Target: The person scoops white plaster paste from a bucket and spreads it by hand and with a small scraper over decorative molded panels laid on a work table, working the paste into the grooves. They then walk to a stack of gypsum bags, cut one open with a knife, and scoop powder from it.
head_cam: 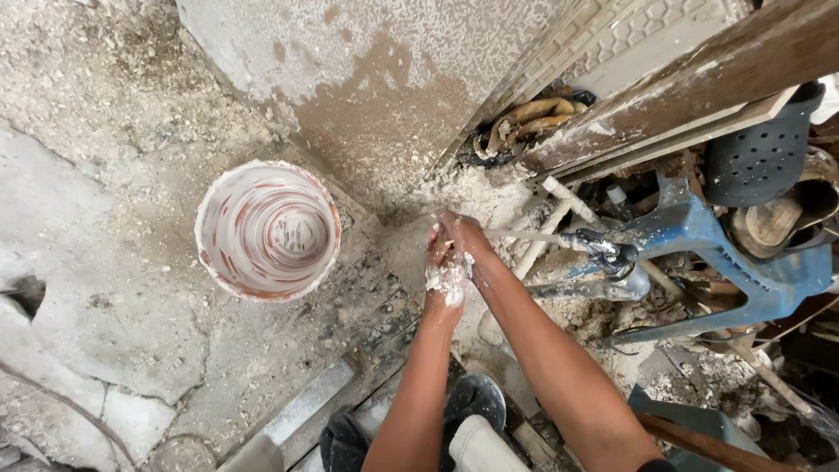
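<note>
- The left hand (446, 278) and the right hand (461, 238) are pressed together under a thin stream of water (524, 235); white paste is smeared over the left palm and wrist, so rubbing it off appears to be the reason for the pose.
- No object is held: the right grip is curled over the left fingers, and the left grip lies half open beneath it.
- The stream is fed sideways from a tap (603, 249) just to the right, so the hands are kept low and close to it.
- A paste-coated bucket (267, 229) is stood upright on the rough concrete floor (105, 262), well apart to the left, near the foot of the wall (367, 79).
- Behind the tap, a blue plastic frame (743, 262), a dark perforated basket (760, 157) and leaning wooden boards (682, 96) are crowded into the right-hand corner.
- Dark shoes (472, 402) are seen at the bottom edge.
</note>
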